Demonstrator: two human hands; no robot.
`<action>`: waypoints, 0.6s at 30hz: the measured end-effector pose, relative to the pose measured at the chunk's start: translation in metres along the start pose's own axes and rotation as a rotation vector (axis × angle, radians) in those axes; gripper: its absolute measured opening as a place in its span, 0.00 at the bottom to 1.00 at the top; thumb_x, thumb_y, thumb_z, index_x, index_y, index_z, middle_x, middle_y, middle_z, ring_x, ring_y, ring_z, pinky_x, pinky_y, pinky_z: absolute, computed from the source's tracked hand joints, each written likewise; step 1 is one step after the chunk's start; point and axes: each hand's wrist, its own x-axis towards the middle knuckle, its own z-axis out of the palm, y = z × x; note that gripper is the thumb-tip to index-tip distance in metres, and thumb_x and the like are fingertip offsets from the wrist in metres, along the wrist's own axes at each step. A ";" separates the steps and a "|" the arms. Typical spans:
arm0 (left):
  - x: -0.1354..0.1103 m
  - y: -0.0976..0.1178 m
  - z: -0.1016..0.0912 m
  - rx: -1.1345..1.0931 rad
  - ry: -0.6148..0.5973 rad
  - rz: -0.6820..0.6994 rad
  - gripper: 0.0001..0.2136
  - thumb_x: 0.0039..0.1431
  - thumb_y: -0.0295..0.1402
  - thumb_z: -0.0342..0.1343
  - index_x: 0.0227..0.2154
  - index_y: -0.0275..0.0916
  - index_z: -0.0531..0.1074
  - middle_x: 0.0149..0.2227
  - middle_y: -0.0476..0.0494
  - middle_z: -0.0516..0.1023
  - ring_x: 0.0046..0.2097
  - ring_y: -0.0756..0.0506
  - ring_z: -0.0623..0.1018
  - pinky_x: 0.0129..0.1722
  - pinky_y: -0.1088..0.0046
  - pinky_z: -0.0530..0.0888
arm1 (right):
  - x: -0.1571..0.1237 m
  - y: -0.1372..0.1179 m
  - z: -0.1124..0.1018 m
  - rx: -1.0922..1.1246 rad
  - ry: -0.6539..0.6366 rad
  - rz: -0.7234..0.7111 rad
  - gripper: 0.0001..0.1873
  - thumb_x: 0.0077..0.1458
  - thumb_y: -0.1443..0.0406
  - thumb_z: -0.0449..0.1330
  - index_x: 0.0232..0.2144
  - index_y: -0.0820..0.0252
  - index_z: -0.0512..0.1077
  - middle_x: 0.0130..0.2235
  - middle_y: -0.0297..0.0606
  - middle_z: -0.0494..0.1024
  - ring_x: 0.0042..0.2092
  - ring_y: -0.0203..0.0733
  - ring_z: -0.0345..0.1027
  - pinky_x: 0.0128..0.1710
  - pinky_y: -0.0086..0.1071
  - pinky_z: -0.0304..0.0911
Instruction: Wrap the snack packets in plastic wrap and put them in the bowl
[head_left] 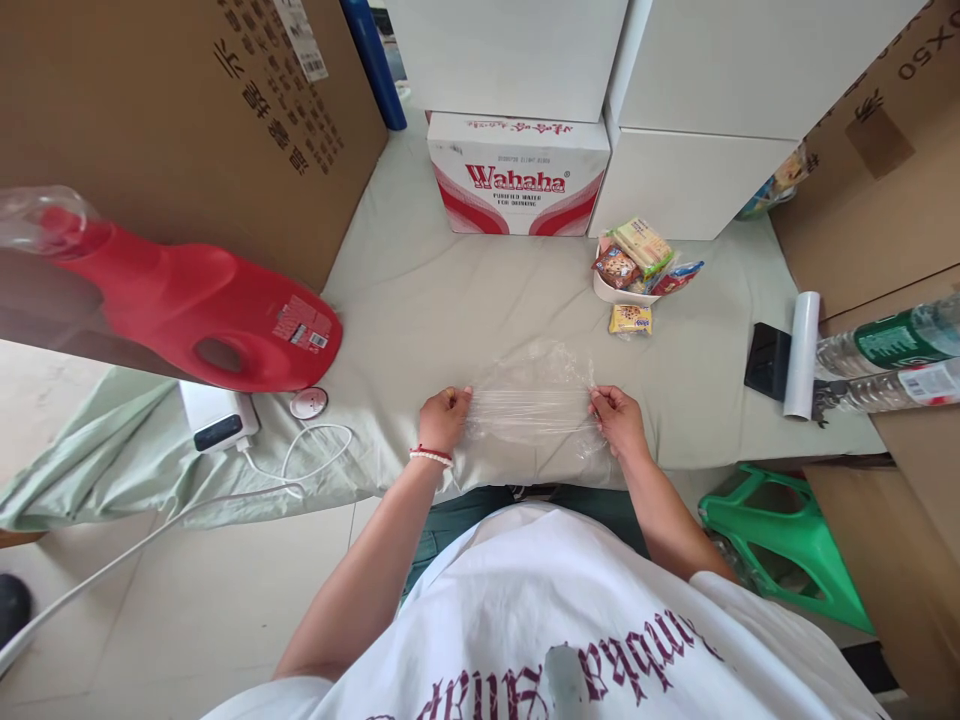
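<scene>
A clear plastic bag (534, 392) is stretched flat between both hands over the pale green cloth (420, 300). My left hand (444, 418) pinches the bag's left edge, with red and white bracelets on that wrist. My right hand (618, 418) pinches the right edge. Beyond the bag stands a white bowl (609, 289) heaped with wrapped snacks (639, 248), and one yellow snack packet (630, 319) lies on the cloth in front of it.
A red jug (202, 310) lies at left by a power bank (217, 424) with white cable. A Wahaha carton (517, 172) and white boxes stand behind. A bag roll (799, 352), black item (768, 360) and bottles (892, 362) lie right. A green stool (780, 540) sits below.
</scene>
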 end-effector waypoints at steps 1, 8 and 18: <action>-0.001 -0.001 -0.004 0.007 -0.001 -0.018 0.18 0.63 0.47 0.52 0.21 0.44 0.65 0.19 0.52 0.65 0.25 0.47 0.65 0.28 0.70 0.61 | 0.000 0.000 -0.002 -0.007 -0.001 -0.001 0.18 0.51 0.49 0.65 0.35 0.55 0.75 0.26 0.32 0.74 0.22 0.35 0.56 0.21 0.32 0.54; -0.032 0.028 -0.014 0.243 0.269 0.510 0.11 0.68 0.39 0.50 0.41 0.41 0.75 0.39 0.39 0.79 0.42 0.41 0.78 0.43 0.65 0.71 | 0.001 0.005 -0.006 -0.090 -0.020 -0.056 0.16 0.55 0.49 0.64 0.35 0.54 0.74 0.27 0.33 0.75 0.22 0.36 0.58 0.21 0.31 0.54; 0.014 0.014 0.027 0.595 -0.203 0.819 0.26 0.72 0.40 0.45 0.70 0.41 0.65 0.73 0.32 0.64 0.72 0.33 0.66 0.71 0.40 0.54 | -0.002 0.012 -0.026 -0.113 0.004 -0.037 0.17 0.55 0.47 0.64 0.35 0.53 0.76 0.27 0.31 0.75 0.23 0.37 0.59 0.21 0.31 0.55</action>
